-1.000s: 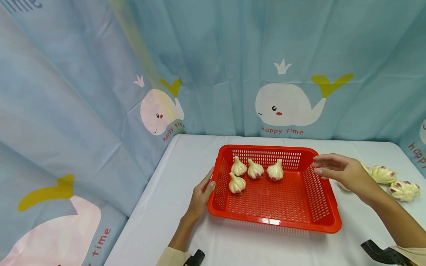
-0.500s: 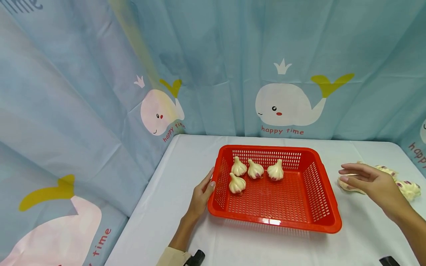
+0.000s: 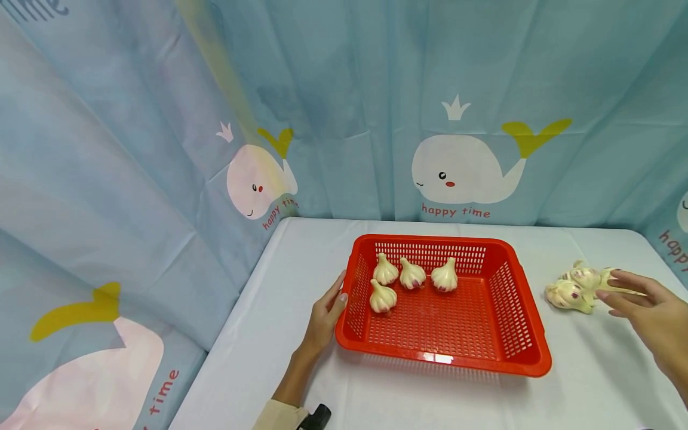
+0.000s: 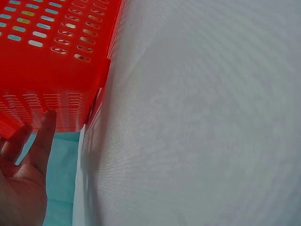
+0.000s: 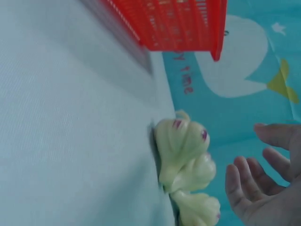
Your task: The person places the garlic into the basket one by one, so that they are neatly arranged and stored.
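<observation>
A red plastic basket [image 3: 441, 334] stands on the white-covered table. Several garlic bulbs [image 3: 412, 275] lie in its left half. My left hand [image 3: 322, 316] rests against the basket's left side, thumb at the rim; in the left wrist view its straight fingers [image 4: 43, 141] touch the slotted wall from outside. To the right of the basket, more garlic bulbs [image 3: 570, 295] with purple marks lie in a cluster. Over that cluster hovers my right hand [image 3: 653, 313], fingers spread loosely and nothing held. It hides part of the cluster. Garlic [image 5: 181, 141] sits beside these fingers in the right wrist view.
The white tablecloth [image 3: 387, 397] runs out to the table's back edge. Behind and to the left hangs a blue curtain [image 3: 344, 107] printed with white whales. A black wrist strap [image 3: 316, 417] shows at my left sleeve [image 3: 278, 415].
My right hand has moved rightward from the basket's right rim to over the garlic cluster, uncovering the nearer bulbs. My left hand and the basket have stayed put.
</observation>
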Motion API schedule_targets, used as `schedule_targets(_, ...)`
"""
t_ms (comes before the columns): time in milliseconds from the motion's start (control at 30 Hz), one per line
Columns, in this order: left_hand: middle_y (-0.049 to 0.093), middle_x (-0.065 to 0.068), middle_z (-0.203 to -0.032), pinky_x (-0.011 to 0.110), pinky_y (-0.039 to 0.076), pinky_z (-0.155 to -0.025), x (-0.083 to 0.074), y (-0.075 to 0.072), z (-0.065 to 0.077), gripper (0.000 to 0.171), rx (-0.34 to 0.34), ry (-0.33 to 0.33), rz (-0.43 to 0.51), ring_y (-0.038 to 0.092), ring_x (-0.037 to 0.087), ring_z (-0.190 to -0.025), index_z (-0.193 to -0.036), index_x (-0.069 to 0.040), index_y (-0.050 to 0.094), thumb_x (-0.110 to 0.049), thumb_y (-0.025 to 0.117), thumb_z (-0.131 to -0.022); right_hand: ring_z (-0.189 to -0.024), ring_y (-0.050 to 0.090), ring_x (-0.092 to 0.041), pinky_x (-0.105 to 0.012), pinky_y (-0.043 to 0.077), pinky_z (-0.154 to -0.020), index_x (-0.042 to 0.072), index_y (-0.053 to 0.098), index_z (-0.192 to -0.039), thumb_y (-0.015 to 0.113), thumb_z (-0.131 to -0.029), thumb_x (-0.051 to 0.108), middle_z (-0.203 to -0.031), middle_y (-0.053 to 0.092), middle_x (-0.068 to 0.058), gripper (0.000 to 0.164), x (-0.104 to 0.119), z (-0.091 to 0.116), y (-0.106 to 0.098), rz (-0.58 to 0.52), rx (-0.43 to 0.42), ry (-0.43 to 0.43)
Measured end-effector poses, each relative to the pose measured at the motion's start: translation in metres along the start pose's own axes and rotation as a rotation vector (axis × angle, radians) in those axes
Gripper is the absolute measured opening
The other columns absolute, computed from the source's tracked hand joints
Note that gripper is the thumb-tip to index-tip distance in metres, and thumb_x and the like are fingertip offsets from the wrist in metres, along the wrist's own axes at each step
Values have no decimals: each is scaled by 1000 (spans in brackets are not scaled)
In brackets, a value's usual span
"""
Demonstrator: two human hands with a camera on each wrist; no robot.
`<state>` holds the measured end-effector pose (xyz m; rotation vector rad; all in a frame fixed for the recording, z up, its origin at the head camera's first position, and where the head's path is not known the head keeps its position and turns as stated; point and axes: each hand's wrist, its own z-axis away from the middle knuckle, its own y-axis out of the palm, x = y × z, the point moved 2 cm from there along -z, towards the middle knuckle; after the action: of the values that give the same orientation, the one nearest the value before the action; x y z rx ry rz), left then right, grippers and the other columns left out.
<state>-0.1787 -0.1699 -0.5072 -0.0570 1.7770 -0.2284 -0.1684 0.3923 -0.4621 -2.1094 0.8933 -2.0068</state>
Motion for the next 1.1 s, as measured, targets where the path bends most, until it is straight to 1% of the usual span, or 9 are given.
schedule_targets(233,43,-5,-167,32,59,-98,0,0,0,54,-3,-3,-5,57,26,-142,-165,-29,39,-31,50,-113,-88,37,20,2,40,-65,15,39,-165,66,-105,17,-125,46,30,67,-14,-6,-18,89,-159,198)
schedule_targets(333,43,-5,-167,33,60,-98,0,0,1,54,-1,-2,3,58,27,-141,-165,-29,39,-31,50,-113,-110,43,17,-1,40,-88,22,37,-166,67,-104,25,-154,51,11,69,-20,-7,-21,147,-229,309)
schedule_targets(400,43,-3,-167,34,60,-98,0,0,1,54,-1,1,8,58,28,-140,-165,-28,39,-29,50,-113,-137,48,0,-15,39,-113,24,35,-167,65,-105,26,-166,44,0,69,-24,-8,-22,170,-251,357)
schedule_targets(467,43,-3,-167,34,59,-98,0,0,1,54,0,4,12,58,29,-141,-165,-27,39,-29,50,-113,-157,33,-21,-38,30,-129,20,31,-169,61,-107,29,-175,26,-10,69,-29,-9,-24,211,-239,380)
schedule_targets(567,43,-3,-167,33,59,-99,0,1,1,54,-6,6,13,57,28,-142,-165,-27,40,-28,50,-113,-161,19,-41,-59,20,-131,13,26,-169,58,-109,27,-175,19,-20,70,-37,-11,-28,238,-219,366)
schedule_targets(633,43,-4,-167,32,59,-100,1,1,1,53,-10,4,13,56,26,-143,-165,-27,40,-28,50,-113,-161,19,-42,-61,19,-131,10,26,-169,59,-108,27,-175,18,-21,71,-43,-12,-30,243,-233,345)
schedule_targets(833,44,-5,-166,32,58,-100,1,0,2,53,-18,3,4,55,23,-143,-165,-28,41,-28,50,-113,-160,23,-41,-54,19,-132,7,26,-167,61,-105,24,-173,22,-25,73,-67,-20,-32,256,-263,306)
schedule_targets(1000,43,-5,-166,34,59,-99,1,0,2,53,-10,6,7,56,25,-143,-165,-28,40,-29,50,-113,-141,36,-7,-27,27,-121,13,30,-168,66,-103,32,-171,28,-22,77,-88,-26,-33,214,-251,337)
schedule_targets(1100,43,-4,-166,35,60,-97,0,0,2,54,-1,6,13,59,28,-140,-165,-28,39,-29,50,-113,-138,36,-12,-25,26,-120,11,27,-169,65,-102,40,-170,27,-25,82,-94,-29,-33,203,-222,352)
